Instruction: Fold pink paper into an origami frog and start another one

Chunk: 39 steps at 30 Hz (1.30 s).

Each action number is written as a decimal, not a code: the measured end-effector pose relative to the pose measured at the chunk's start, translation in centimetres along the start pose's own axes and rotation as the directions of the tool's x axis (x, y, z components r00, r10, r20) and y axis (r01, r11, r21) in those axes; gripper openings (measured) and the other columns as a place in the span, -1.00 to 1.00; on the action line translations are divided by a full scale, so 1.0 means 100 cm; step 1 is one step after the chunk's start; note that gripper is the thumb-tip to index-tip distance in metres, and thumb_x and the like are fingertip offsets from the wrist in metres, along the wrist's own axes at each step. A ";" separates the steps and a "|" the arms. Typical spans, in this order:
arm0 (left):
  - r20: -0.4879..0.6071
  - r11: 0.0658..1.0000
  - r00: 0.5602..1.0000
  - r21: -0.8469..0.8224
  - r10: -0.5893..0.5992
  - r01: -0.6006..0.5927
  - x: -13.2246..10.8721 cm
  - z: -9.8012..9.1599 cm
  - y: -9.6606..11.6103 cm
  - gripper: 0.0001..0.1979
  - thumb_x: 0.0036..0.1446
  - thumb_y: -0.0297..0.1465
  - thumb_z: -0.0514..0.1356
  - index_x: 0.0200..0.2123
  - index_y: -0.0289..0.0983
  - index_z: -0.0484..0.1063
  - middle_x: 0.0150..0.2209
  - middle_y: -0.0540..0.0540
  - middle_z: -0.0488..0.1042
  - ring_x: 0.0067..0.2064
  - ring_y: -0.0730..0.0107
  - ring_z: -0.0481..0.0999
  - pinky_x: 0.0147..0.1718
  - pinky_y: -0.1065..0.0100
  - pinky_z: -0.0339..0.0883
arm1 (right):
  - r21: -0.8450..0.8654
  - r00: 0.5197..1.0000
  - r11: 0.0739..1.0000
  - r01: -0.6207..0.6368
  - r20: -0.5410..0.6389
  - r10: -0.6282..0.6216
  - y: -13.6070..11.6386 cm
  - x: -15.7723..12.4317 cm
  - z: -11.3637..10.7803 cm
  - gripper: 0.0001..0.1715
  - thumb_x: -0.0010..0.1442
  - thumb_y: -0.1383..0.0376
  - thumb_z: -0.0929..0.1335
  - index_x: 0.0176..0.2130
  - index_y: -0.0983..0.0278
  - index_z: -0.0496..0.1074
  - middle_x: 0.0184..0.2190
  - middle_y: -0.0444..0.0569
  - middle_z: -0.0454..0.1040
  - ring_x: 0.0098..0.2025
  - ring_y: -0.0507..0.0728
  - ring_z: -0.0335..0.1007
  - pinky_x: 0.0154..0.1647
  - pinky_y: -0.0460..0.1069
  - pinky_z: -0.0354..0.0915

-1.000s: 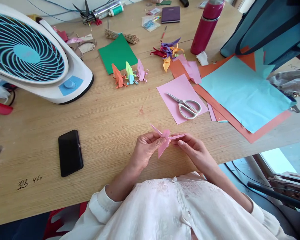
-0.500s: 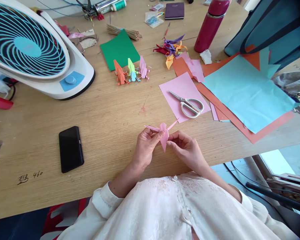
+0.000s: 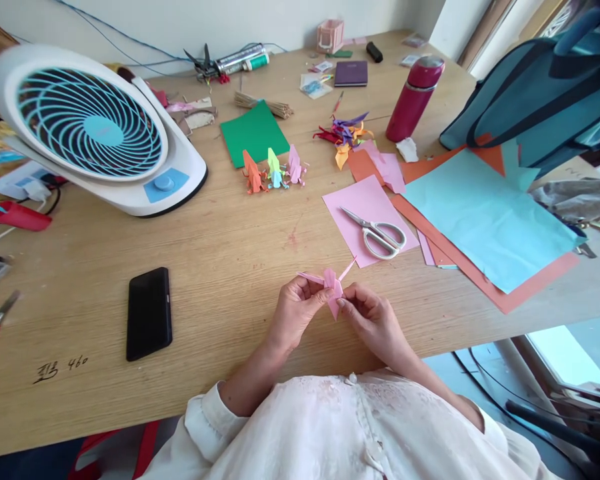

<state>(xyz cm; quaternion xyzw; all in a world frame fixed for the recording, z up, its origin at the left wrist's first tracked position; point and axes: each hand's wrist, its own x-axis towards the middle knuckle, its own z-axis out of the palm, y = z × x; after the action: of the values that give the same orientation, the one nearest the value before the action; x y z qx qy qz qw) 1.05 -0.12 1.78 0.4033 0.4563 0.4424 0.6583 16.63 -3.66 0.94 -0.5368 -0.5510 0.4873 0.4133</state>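
A small pink folded paper figure (image 3: 331, 285) with thin pointed arms is held above the near edge of the wooden table (image 3: 220, 253). My left hand (image 3: 297, 310) pinches its left side with thumb and fingers. My right hand (image 3: 373, 320) pinches its lower right part, fingers curled in. Just beyond lies a pink paper sheet (image 3: 356, 203) with white-handled scissors (image 3: 377, 233) on it.
A black phone (image 3: 149, 312) lies to the left. A white and blue fan (image 3: 100, 133) stands at the back left. Three small paper figures (image 3: 274, 170) stand by a green sheet (image 3: 254, 132). Light blue (image 3: 485, 220) and orange sheets, a red bottle (image 3: 414, 99) and a blue bag (image 3: 535, 87) fill the right.
The pink figure has been turned in my hands, its long point swinging from the right to up and right. My right hand moved in closer to the figure. The view tilted upward.
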 end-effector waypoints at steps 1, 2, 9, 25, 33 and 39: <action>0.005 1.000 1.000 -0.004 0.001 -0.001 0.001 -0.001 0.000 -0.78 -0.03 -0.30 0.43 -0.39 -0.30 0.53 -0.36 -0.03 0.56 -0.30 0.44 0.50 -0.24 0.40 0.36 | 0.011 1.000 1.000 -0.006 -0.002 0.006 0.001 0.000 0.001 -0.71 0.27 0.15 0.34 -0.42 0.25 0.43 -0.49 -0.11 0.36 -0.44 0.05 0.22 -0.41 -0.05 0.14; 0.007 1.000 1.000 -0.008 0.005 -0.005 0.001 -0.002 -0.001 -0.76 -0.05 -0.29 0.44 -0.40 -0.30 0.52 -0.36 -0.03 0.56 -0.30 0.44 0.50 -0.25 0.40 0.36 | 0.032 1.000 0.999 -0.021 -0.009 0.021 0.001 0.000 0.001 -0.72 0.26 0.15 0.35 -0.40 0.25 0.44 -0.48 -0.11 0.38 -0.43 0.06 0.24 -0.40 -0.05 0.16; -0.058 0.999 0.998 0.006 0.038 -0.037 0.004 -0.003 -0.004 -0.70 -0.13 -0.27 0.48 -0.38 -0.32 0.53 -0.36 -0.04 0.56 -0.29 0.42 0.51 -0.23 0.40 0.37 | 0.200 0.992 0.972 -0.125 0.014 0.125 0.008 0.002 0.003 -0.75 0.19 0.11 0.42 -0.33 0.26 0.45 -0.44 -0.09 0.47 -0.42 0.07 0.33 -0.38 -0.04 0.22; 0.120 0.995 0.989 -0.032 -0.089 0.093 0.002 -0.006 -0.001 -0.69 -0.16 -0.29 0.49 -0.45 -0.33 0.48 -0.41 0.00 0.53 -0.34 0.48 0.46 -0.27 0.42 0.34 | 0.232 0.997 0.972 -0.035 -0.064 0.051 0.009 0.001 0.009 -0.69 0.22 0.08 0.39 -0.38 0.26 0.41 -0.47 -0.11 0.40 -0.44 0.03 0.23 -0.41 -0.06 0.17; 0.097 0.997 0.993 0.020 -0.072 0.070 0.001 -0.007 -0.003 -0.69 -0.11 -0.28 0.47 -0.38 -0.31 0.49 -0.45 0.03 0.50 -0.41 0.52 0.43 -0.42 0.49 0.29 | 0.242 0.997 0.970 -0.024 -0.062 0.040 0.008 0.003 0.008 -0.72 0.20 0.08 0.41 -0.36 0.25 0.44 -0.45 -0.09 0.44 -0.40 0.07 0.31 -0.36 -0.04 0.24; 0.116 1.000 0.993 0.019 -0.027 0.025 0.002 -0.010 -0.004 -0.72 -0.07 -0.32 0.46 -0.34 -0.31 0.48 -0.45 0.02 0.53 -0.44 0.54 0.43 -0.41 0.50 0.30 | 0.279 0.997 0.959 -0.039 -0.060 0.058 0.006 0.004 0.007 -0.74 0.19 0.11 0.42 -0.36 0.24 0.42 -0.47 -0.11 0.45 -0.42 0.05 0.30 -0.39 -0.06 0.24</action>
<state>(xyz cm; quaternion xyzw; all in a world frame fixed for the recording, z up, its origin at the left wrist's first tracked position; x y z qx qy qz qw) 0.23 0.04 1.07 0.4280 0.4262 0.4057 0.6860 16.02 -3.39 0.18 -0.5031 -0.4496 0.5513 0.4907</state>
